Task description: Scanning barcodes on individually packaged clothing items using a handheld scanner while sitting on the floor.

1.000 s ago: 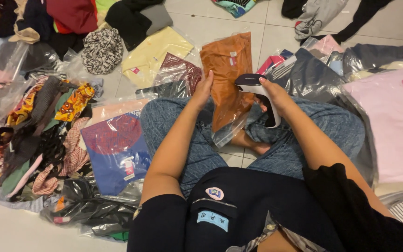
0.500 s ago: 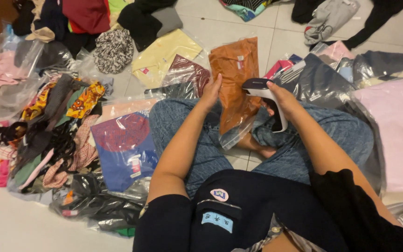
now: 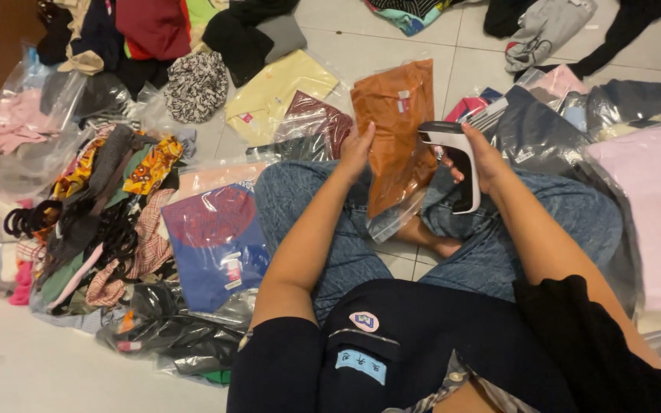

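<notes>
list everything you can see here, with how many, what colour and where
orange bag: one, orange garment in clear plastic, centre, held up
scanner: one, white and black, right of it
blue bag: one, blue and maroon, floor left of knee
yellow bag: one, pale yellow, floor above
pink bag: one, pink, right edge
hair ties: many, black and mixed, left
loose clothes: several, red and dark, top
left hand: holds orange bag
right hand: grips scanner

The bagged garment (image 3: 396, 138) is held above the knees, left of the scanner (image 3: 457, 160). More bagged clothes (image 3: 216, 237) lie on the floor (image 3: 32, 367) on both sides.
</notes>
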